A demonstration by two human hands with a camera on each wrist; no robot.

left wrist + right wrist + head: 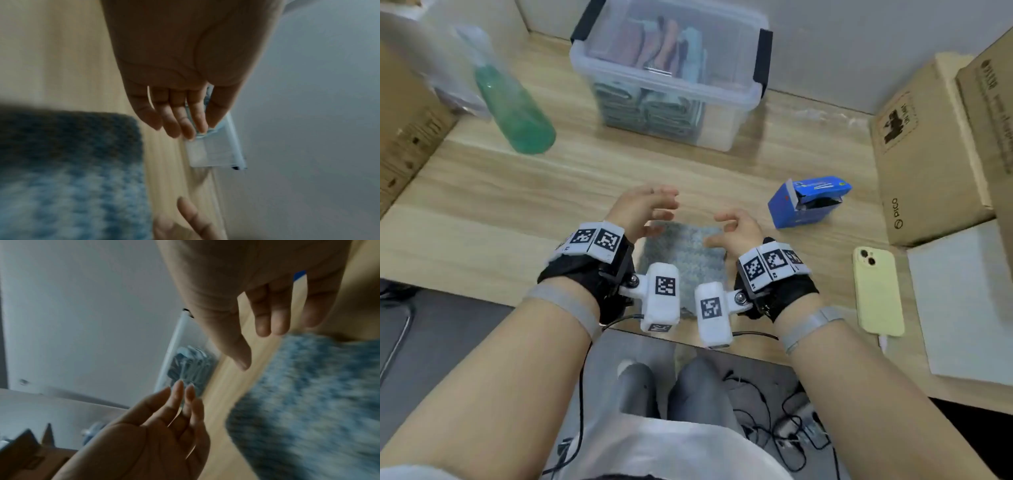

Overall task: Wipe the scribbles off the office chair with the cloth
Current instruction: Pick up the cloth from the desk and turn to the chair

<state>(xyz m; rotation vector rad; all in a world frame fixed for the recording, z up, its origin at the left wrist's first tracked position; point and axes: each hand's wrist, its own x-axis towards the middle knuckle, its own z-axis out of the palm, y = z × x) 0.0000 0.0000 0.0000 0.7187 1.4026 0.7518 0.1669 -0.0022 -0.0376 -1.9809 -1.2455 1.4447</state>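
A folded blue-grey knitted cloth (681,255) lies flat on the wooden table (517,205) near its front edge. My left hand (659,216) hovers just above the cloth's far left corner and my right hand (717,229) above its far right corner, both with loosely curled fingers holding nothing. The left wrist view shows the left hand (185,126) empty, with the cloth (68,170) beside it. In the right wrist view the right hand (255,348) is likewise empty over the cloth (308,402). No office chair or scribbles are in view.
A clear lidded bin (671,78) of folded cloths stands at the back. A green spray bottle (513,102) is back left, a blue carton (804,205) and yellow phone (876,291) to the right. Cardboard boxes (928,154) flank the table.
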